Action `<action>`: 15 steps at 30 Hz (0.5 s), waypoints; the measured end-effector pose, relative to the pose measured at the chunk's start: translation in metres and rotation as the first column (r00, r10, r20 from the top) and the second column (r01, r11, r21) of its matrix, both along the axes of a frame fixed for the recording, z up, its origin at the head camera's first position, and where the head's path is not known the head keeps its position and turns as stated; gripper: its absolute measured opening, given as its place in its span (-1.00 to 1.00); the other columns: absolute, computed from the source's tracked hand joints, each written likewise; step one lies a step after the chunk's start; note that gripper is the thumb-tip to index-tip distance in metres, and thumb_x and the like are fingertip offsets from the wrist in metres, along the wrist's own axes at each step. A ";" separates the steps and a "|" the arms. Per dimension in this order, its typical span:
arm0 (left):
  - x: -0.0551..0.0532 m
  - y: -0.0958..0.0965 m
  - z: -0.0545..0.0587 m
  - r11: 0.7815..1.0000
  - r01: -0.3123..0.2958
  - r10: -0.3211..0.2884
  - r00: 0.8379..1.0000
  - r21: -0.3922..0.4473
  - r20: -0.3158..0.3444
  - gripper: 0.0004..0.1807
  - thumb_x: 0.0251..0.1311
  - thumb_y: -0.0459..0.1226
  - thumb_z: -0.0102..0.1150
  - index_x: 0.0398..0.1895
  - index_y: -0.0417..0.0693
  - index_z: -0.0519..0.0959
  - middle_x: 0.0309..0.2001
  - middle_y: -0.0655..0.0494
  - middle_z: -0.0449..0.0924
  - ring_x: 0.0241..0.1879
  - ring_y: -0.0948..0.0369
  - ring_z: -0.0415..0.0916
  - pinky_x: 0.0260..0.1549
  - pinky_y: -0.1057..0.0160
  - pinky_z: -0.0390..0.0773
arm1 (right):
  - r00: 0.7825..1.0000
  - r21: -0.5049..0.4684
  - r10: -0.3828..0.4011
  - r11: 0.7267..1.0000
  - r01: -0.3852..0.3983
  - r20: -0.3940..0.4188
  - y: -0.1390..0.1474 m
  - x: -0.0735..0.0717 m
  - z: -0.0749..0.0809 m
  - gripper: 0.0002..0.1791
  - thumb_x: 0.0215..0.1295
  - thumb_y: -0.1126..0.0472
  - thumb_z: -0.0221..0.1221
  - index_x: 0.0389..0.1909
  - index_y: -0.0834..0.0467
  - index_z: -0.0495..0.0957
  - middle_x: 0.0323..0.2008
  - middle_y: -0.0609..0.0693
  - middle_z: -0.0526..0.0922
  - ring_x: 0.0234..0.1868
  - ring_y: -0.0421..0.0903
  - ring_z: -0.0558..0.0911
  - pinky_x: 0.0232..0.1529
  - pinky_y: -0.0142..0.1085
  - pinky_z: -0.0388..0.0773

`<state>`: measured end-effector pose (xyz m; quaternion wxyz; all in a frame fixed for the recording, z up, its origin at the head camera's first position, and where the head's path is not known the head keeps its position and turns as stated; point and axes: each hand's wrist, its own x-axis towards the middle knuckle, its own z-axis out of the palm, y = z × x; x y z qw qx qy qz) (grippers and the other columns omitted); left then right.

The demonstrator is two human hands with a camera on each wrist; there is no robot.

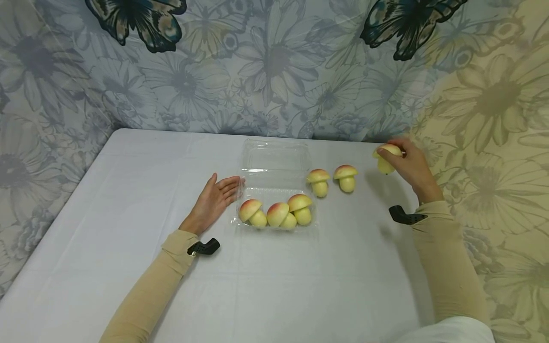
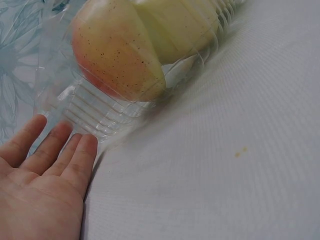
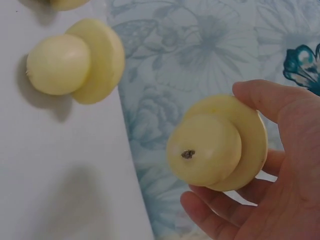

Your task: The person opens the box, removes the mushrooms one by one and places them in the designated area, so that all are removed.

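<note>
Between thumb and fingers, my right hand grips a toy mushroom by its cap, over the table's far right corner. Its pale yellow stem points at the camera in the right wrist view. Two more mushrooms lie side by side to the left of that hand. A clear plastic box with its lid folded back holds three mushrooms with red-tinged caps along its near side. My left hand is beside the box, palm up, fingers extended, fingertips right at its left wall.
A white cloth covers the table. Flowered wallpaper rises directly behind the far edge and along the right side. Two dark butterfly decorations hang on the wall, above the hands' level.
</note>
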<state>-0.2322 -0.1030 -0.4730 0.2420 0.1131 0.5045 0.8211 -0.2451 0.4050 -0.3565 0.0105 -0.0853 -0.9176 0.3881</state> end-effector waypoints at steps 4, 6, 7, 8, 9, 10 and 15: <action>0.000 -0.001 0.000 1.000 -0.004 0.004 1.000 -0.003 0.002 -0.19 0.61 0.12 -0.73 0.56 -0.37 -0.02 0.60 -0.22 -0.03 0.61 -0.04 -0.06 0.48 0.23 0.27 | 1.000 -0.007 0.006 1.000 -0.006 -0.011 0.002 0.000 -0.004 -0.19 0.38 -0.30 0.13 0.43 0.17 0.30 0.07 -0.14 0.42 -0.12 -0.28 0.45 -0.24 -0.51 0.45; -0.001 -0.001 0.001 1.000 -0.006 0.006 1.000 -0.006 0.003 -0.19 0.61 0.11 -0.74 0.56 -0.37 -0.01 0.60 -0.23 -0.02 0.60 -0.04 -0.05 0.47 0.24 0.28 | 1.000 -0.005 0.009 1.000 -0.009 -0.015 0.003 0.000 -0.006 -0.20 0.39 -0.29 0.13 0.42 0.17 0.31 0.09 -0.12 0.43 -0.13 -0.31 0.46 -0.23 -0.52 0.45; -0.001 -0.001 0.001 1.000 -0.006 0.006 1.000 -0.008 0.002 -0.19 0.61 0.11 -0.74 0.56 -0.37 -0.02 0.60 -0.23 -0.02 0.60 -0.04 -0.05 0.47 0.24 0.28 | 1.000 -0.002 0.009 1.000 -0.009 -0.015 0.003 0.000 -0.007 -0.21 0.39 -0.30 0.13 0.41 0.17 0.32 0.09 -0.11 0.43 -0.13 -0.32 0.46 -0.22 -0.51 0.44; -0.001 -0.001 0.000 1.000 -0.007 0.007 1.000 -0.007 0.003 -0.19 0.61 0.11 -0.74 0.56 -0.38 -0.02 0.59 -0.23 -0.02 0.60 -0.05 -0.05 0.46 0.25 0.29 | 1.000 0.002 0.008 1.000 -0.008 -0.014 0.003 0.000 -0.008 -0.21 0.39 -0.30 0.13 0.41 0.17 0.32 0.10 -0.10 0.43 -0.13 -0.33 0.46 -0.20 -0.50 0.44; -0.001 -0.001 0.000 1.000 -0.008 0.008 1.000 -0.007 0.005 -0.19 0.61 0.11 -0.74 0.56 -0.38 -0.02 0.59 -0.24 -0.02 0.60 -0.05 -0.05 0.45 0.26 0.30 | 1.000 0.007 0.008 1.000 -0.008 -0.010 0.004 0.000 -0.009 -0.21 0.38 -0.31 0.12 0.41 0.16 0.33 0.10 -0.09 0.43 -0.13 -0.33 0.46 -0.19 -0.48 0.43; -0.001 -0.001 0.000 1.000 -0.008 0.008 1.000 -0.006 0.007 -0.19 0.61 0.11 -0.73 0.56 -0.38 -0.02 0.59 -0.24 -0.02 0.60 -0.05 -0.05 0.43 0.28 0.32 | 1.000 0.011 0.008 1.000 -0.008 -0.004 0.004 -0.001 -0.010 -0.20 0.39 -0.32 0.12 0.41 0.16 0.33 0.10 -0.08 0.44 -0.13 -0.33 0.45 -0.18 -0.47 0.43; -0.001 -0.002 -0.002 1.000 -0.010 0.010 1.000 -0.003 0.013 -0.15 0.60 0.18 -0.62 0.56 -0.38 -0.01 0.58 -0.24 -0.01 0.60 -0.04 -0.04 0.35 0.36 0.39 | 1.000 0.001 0.017 1.000 -0.017 0.023 0.006 -0.001 -0.016 -0.18 0.41 -0.31 0.09 0.45 0.17 0.28 0.14 -0.06 0.42 -0.14 -0.37 0.45 -0.16 -0.45 0.44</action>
